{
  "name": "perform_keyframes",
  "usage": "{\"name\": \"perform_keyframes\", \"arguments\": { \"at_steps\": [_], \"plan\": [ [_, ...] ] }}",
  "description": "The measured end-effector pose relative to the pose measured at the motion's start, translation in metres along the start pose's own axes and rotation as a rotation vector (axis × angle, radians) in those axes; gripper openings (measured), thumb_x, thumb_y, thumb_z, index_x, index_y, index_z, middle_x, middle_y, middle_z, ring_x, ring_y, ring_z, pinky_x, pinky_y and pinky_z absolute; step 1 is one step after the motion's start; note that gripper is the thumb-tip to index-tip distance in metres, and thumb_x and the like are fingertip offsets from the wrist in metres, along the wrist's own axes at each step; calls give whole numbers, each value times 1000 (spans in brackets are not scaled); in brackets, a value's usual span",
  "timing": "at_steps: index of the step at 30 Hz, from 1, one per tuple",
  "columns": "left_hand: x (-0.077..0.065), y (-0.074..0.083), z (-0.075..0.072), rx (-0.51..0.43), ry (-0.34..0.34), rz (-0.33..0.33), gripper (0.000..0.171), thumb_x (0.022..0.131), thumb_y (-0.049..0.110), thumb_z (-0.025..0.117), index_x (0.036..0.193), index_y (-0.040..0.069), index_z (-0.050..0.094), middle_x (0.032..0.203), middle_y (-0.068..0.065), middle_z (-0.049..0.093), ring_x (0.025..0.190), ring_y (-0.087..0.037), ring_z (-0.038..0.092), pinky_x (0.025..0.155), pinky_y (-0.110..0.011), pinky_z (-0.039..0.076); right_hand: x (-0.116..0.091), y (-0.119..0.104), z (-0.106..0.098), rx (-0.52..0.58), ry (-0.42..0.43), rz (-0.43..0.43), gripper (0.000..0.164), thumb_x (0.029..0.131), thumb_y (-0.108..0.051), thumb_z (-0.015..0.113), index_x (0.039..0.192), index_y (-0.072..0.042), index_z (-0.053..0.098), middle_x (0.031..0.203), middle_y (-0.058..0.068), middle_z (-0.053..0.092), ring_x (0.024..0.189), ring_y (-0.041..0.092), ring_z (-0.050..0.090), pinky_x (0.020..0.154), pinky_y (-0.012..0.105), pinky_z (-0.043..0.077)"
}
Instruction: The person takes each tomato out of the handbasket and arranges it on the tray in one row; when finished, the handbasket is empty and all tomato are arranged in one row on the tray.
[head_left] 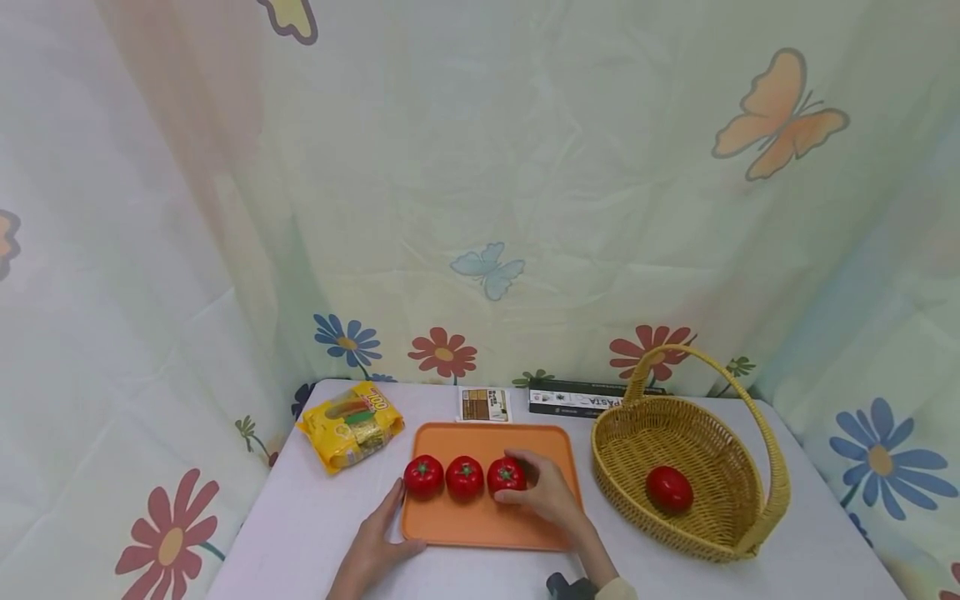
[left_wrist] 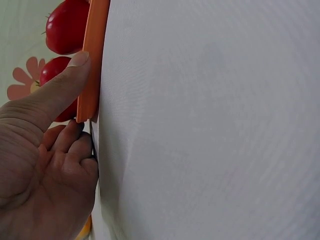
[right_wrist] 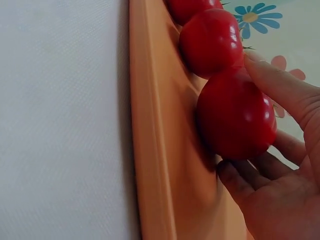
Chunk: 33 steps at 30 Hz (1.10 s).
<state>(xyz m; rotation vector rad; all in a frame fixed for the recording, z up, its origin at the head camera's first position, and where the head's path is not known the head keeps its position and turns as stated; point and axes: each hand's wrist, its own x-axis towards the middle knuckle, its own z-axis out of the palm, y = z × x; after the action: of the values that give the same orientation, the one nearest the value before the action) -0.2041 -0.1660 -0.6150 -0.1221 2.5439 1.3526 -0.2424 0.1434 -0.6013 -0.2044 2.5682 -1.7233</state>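
Three glossy red tomatoes with green stems sit in a row on an orange tray (head_left: 487,533). At the row's right end my right hand (head_left: 549,493) holds the right tomato (right_wrist: 237,115), thumb on one side and fingers on the other. The middle tomato (head_left: 465,479) and left tomato (head_left: 423,477) stand beside it. My left hand (head_left: 378,537) grips the tray's near left corner; its thumb (left_wrist: 65,87) lies against the rim and its fingers bend at the left side. In the wicker basket (head_left: 611,492) on the right lies a smooth red roundish object (head_left: 669,489), probably another tomato.
A yellow food packet (head_left: 352,427) lies at the back left. Behind the tray are a small brown-and-white packet (head_left: 484,405) and a pasta box (head_left: 570,400). The basket's tall handle (head_left: 780,483) arches over it. A patterned curtain (head_left: 480,167) hangs behind the white table.
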Motion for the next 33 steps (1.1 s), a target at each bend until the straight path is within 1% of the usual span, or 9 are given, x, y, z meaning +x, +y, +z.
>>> {"name": "perform_keyframes", "arguments": {
  "at_steps": [3, 7, 10, 15, 17, 20, 23, 27, 33],
  "plan": [
    [2, -1, 2, -20, -3, 23, 116, 76, 27, 99, 170, 9, 33, 169, -20, 42, 157, -52, 32, 122, -74, 34, -2, -6, -5, 16, 39, 32, 74, 81, -11, 97, 145, 2, 63, 139, 20, 70, 133, 43, 64, 114, 57, 54],
    [3, -2, 8, -32, -16, 28, 116, 76, 29, 99, 170, 10, 33, 169, -20, 42, 157, -52, 31, 122, -75, 33, -7, -27, -23, 24, 64, 64, 71, 84, -11, 94, 145, 5, 61, 141, 24, 68, 132, 43, 65, 112, 56, 56],
    [3, -1, 9, -26, -18, 5, 117, 76, 30, 99, 170, 12, 33, 169, -19, 42, 157, -52, 31, 121, -75, 34, -11, -45, -43, 6, -36, 27, 65, 88, -12, 92, 143, 6, 62, 140, 28, 67, 128, 45, 66, 106, 54, 61],
    [2, -1, 6, -24, -26, 3, 116, 76, 29, 99, 170, 11, 33, 170, -19, 41, 157, -53, 30, 122, -75, 34, -14, -66, -81, -43, -288, -55, 60, 91, -17, 89, 140, 7, 63, 132, 28, 71, 121, 46, 70, 94, 45, 68],
    [2, -2, 4, -24, -30, 9, 116, 76, 28, 98, 170, 11, 32, 170, -19, 41, 157, -52, 30, 122, -74, 34, -14, -70, -97, -54, -350, -77, 60, 91, -18, 89, 139, 7, 63, 130, 25, 72, 120, 46, 70, 93, 44, 68],
    [1, -4, 1, -22, -31, 10, 116, 76, 29, 98, 170, 11, 32, 171, -18, 40, 157, -52, 30, 123, -74, 33, -13, -73, -120, -79, -390, -105, 56, 93, -18, 88, 137, 7, 65, 129, 24, 72, 119, 48, 70, 95, 45, 67],
    [1, -3, 0, -19, -29, 4, 117, 76, 28, 98, 170, 10, 32, 171, -19, 39, 157, -53, 30, 123, -74, 33, -13, -70, -146, -107, -381, -107, 52, 94, -18, 86, 135, 6, 66, 129, 24, 72, 119, 48, 70, 96, 41, 66],
    [1, -2, 0, -24, -29, -16, 117, 76, 27, 99, 170, 10, 32, 171, -19, 38, 157, -53, 29, 123, -74, 33, -15, -60, -184, -86, -304, -68, 53, 95, -16, 85, 136, 9, 63, 129, 28, 71, 118, 45, 72, 92, 29, 66],
    [2, -1, 0, -26, -34, -28, 117, 76, 27, 99, 170, 10, 32, 171, -20, 38, 157, -53, 29, 122, -74, 33, -14, -41, -231, -96, -150, 19, 50, 98, -12, 82, 135, 15, 61, 125, 28, 73, 105, 18, 76, 89, 23, 64]
  ]
}}
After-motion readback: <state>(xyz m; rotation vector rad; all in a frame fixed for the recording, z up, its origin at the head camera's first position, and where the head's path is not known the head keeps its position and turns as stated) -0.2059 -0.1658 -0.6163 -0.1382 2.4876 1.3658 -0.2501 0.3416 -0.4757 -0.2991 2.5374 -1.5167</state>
